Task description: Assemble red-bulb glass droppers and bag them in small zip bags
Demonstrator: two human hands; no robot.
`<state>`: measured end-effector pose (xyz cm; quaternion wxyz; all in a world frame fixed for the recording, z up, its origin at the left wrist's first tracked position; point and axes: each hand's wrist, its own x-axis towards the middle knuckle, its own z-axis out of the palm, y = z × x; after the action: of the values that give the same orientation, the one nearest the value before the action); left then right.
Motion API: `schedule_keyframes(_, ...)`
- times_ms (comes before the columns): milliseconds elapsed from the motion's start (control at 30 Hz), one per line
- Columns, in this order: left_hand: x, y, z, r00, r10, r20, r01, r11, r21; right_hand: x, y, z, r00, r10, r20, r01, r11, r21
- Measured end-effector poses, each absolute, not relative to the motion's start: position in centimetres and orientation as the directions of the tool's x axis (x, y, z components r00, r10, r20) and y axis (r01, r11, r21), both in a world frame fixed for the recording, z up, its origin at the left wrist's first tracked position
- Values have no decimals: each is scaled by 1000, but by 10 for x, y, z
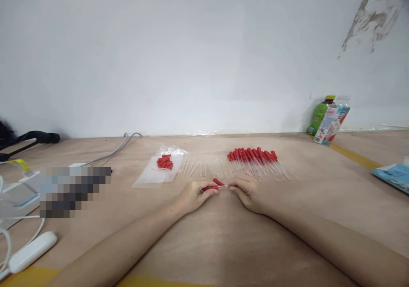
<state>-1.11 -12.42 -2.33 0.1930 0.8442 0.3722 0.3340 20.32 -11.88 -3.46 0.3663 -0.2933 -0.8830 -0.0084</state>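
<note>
Red bulb (211, 187) is being pinched by left hand (194, 194), clear tube (223, 186) is being gripped by right hand (249, 192), ends apparently meeting over the desk (223, 244). Tube is probably best being held near its end, straight pressure being applied, bending being avoided.

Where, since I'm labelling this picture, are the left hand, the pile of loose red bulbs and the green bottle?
Left hand (194, 195): head view, back of the hand.
Pile of loose red bulbs (165, 163): head view, middle of the pile.
Green bottle (318, 115): head view, its green side.
</note>
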Motion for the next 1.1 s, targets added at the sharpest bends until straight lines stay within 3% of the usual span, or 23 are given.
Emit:
schedule_keyframes(233,-10,-126,-24,550,716,430,481,-692,537,201,-120,-34,-602,459,654,536,839,-95)
schedule_keyframes(600,-9,-126,-21,612,636,470,460,-770,442,193,-129,-23,-643,526,556,594,802,-72)
schedule_keyframes(800,-9,-125,-21,632,601,489,452,-799,397,191,-130,-24,-629,607,486,629,765,-140)
schedule_keyframes(1100,-9,-124,-23,662,553,505,440,-833,336,187,-132,-18,-585,739,333,651,673,-351)
